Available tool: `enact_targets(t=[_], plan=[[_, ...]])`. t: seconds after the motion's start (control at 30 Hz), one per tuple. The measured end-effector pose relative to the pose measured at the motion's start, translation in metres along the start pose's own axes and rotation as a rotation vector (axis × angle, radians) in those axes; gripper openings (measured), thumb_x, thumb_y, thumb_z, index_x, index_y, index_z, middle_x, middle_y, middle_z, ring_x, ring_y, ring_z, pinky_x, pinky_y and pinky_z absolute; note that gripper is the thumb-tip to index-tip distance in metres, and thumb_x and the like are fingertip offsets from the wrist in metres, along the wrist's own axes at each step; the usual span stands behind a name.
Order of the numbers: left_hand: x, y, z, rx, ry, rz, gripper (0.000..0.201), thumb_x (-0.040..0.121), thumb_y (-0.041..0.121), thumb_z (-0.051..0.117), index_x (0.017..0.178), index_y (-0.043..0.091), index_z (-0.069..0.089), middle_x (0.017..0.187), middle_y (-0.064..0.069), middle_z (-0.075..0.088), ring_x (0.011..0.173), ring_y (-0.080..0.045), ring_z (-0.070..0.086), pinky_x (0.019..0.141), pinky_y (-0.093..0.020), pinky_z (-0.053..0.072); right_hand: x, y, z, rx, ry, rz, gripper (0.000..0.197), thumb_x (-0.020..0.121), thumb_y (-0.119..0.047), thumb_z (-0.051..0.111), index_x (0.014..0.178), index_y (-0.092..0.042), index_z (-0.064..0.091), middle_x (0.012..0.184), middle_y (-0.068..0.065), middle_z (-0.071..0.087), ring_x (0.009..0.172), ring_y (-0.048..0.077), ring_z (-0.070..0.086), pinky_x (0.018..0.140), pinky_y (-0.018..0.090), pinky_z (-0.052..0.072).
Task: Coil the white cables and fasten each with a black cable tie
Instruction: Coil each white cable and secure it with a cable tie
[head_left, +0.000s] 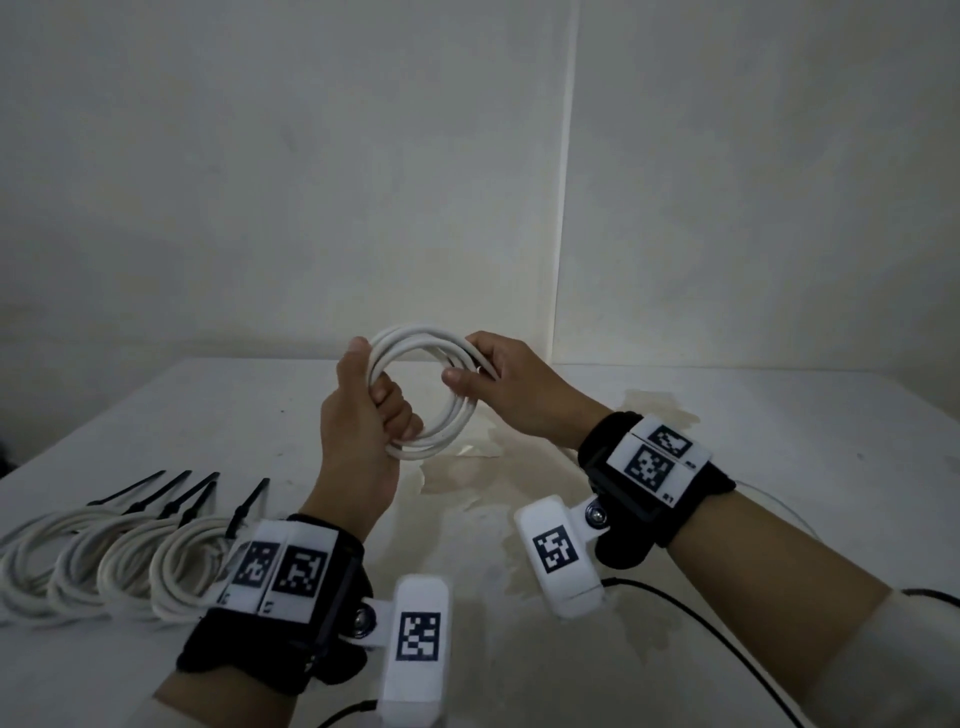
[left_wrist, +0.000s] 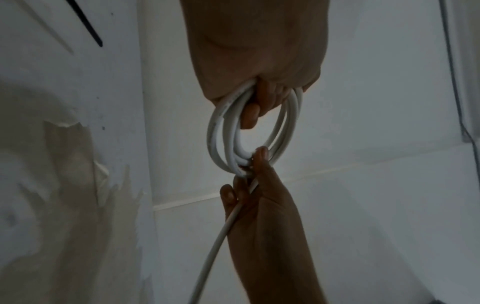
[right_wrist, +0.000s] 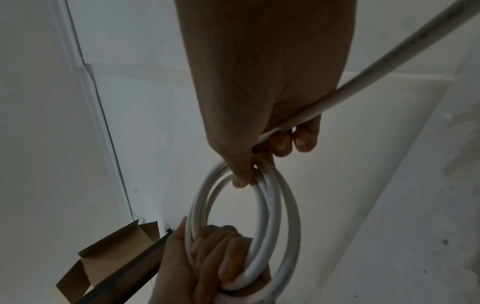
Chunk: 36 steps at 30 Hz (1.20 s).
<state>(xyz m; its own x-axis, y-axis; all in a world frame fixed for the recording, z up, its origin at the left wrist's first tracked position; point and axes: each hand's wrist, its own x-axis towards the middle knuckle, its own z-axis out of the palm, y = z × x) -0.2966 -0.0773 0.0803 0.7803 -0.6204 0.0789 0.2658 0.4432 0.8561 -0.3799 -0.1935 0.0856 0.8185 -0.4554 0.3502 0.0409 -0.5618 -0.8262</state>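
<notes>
- My left hand (head_left: 363, 415) grips the round coil of white plastic cable (head_left: 441, 364), held above the white table (head_left: 779, 415); my right hand (head_left: 498, 384) pinches its far side, feeding the free tail.
- I judge winding nearly finished; next I need a tie.
- I count four tied white coils (head_left: 104, 561) at the left, five black tie tails (head_left: 176, 493), none loose.

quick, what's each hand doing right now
Left hand: fingers curled round the white cable coil, gripping it.
Right hand: pinching the coil's far side, with the loose cable tail running through its palm.
</notes>
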Motion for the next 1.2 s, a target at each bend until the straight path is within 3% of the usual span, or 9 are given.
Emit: enact_targets(t=[0.1,0.2,0.3,0.37,0.43,0.7,0.9,1.03,1.2], plan=[[0.002,-0.002,-0.003,0.068,0.022,0.033,0.049,0.095,0.043,0.041,0.055,0.019,0.025,0.037,0.009,0.021,0.034,-0.007,0.017,0.036,-0.017,0.022,-0.003,0.003,0.002,0.009,-0.030,0.031,0.011,0.093,-0.015,0.053,0.082,-0.017,0.050,0.078,-0.001,0.056,0.053,-0.006,0.046,0.053,0.006,0.035],[0.003,-0.004,-0.005,0.085,-0.006,0.025,0.049,0.095,0.044,0.041,0.056,0.019,0.027,0.038,0.008,0.022,0.034,-0.007,0.018,0.037,-0.017,0.022,-0.007,0.003,0.002,-0.028,-0.044,0.048,0.009,0.094,-0.019,0.051,0.093,-0.010,0.050,0.082,0.004,0.056,0.055,-0.004,0.046,0.051,0.006,0.035],[0.005,-0.005,-0.006,0.163,-0.127,0.016,0.047,0.094,0.046,0.040,0.059,0.015,0.035,0.041,0.008,0.027,0.035,-0.007,0.026,0.041,-0.019,0.036,-0.011,0.003,-0.002,-0.033,0.014,0.022,0.004,0.094,-0.015,0.050,0.092,-0.011,0.049,0.077,-0.001,0.055,0.057,-0.003,0.048,0.053,0.007,0.037],[0.007,-0.003,-0.008,0.266,-0.204,0.025,0.046,0.095,0.045,0.037,0.064,0.011,0.042,0.042,0.007,0.034,0.036,-0.008,0.036,0.053,-0.023,0.048,-0.013,0.004,-0.005,-0.070,0.050,-0.008,0.005,0.095,-0.015,0.048,0.090,-0.015,0.047,0.074,-0.005,0.055,0.060,0.000,0.050,0.059,0.014,0.040],[0.006,-0.003,-0.009,0.304,-0.239,0.021,0.047,0.095,0.045,0.034,0.066,0.010,0.045,0.042,0.007,0.038,0.038,-0.008,0.043,0.060,-0.028,0.051,-0.016,0.005,-0.007,-0.138,0.054,-0.029,0.004,0.095,-0.017,0.046,0.093,-0.014,0.046,0.073,-0.008,0.054,0.063,0.005,0.051,0.062,0.017,0.041],[-0.005,-0.004,0.007,0.105,-0.163,-0.017,0.046,0.094,0.042,0.041,0.056,0.019,0.027,0.040,0.008,0.021,0.035,-0.007,0.020,0.039,-0.019,0.029,-0.018,0.003,-0.008,-0.118,0.045,-0.037,0.010,0.095,-0.019,0.048,0.085,-0.020,0.047,0.069,-0.009,0.048,0.052,-0.003,0.046,0.056,0.015,0.035],[-0.003,-0.004,0.004,0.161,-0.103,0.000,0.049,0.094,0.036,0.046,0.052,0.019,0.027,0.041,0.008,0.020,0.035,-0.008,0.019,0.036,-0.017,0.026,-0.019,0.002,-0.021,-0.356,0.167,-0.194,0.029,0.095,-0.033,0.041,0.101,-0.012,0.061,0.086,-0.001,0.057,0.077,0.014,0.052,0.071,0.028,0.040],[-0.009,-0.010,0.000,0.235,-0.188,-0.096,0.048,0.095,0.037,0.043,0.053,0.018,0.027,0.040,0.007,0.021,0.033,-0.007,0.019,0.036,-0.019,0.028,-0.014,0.001,-0.039,-0.507,0.264,-0.188,0.026,0.095,-0.033,0.045,0.092,-0.014,0.063,0.057,-0.012,0.045,0.053,0.007,0.042,0.057,0.029,0.034],[-0.017,-0.014,-0.001,0.245,-0.308,-0.168,0.045,0.094,0.039,0.041,0.057,0.017,0.031,0.042,0.007,0.023,0.035,-0.007,0.020,0.038,-0.018,0.030,-0.011,0.001,-0.051,-0.478,0.373,-0.165,0.023,0.095,-0.028,0.048,0.089,-0.012,0.063,0.051,-0.011,0.039,0.048,0.008,0.035,0.052,0.027,0.030]])
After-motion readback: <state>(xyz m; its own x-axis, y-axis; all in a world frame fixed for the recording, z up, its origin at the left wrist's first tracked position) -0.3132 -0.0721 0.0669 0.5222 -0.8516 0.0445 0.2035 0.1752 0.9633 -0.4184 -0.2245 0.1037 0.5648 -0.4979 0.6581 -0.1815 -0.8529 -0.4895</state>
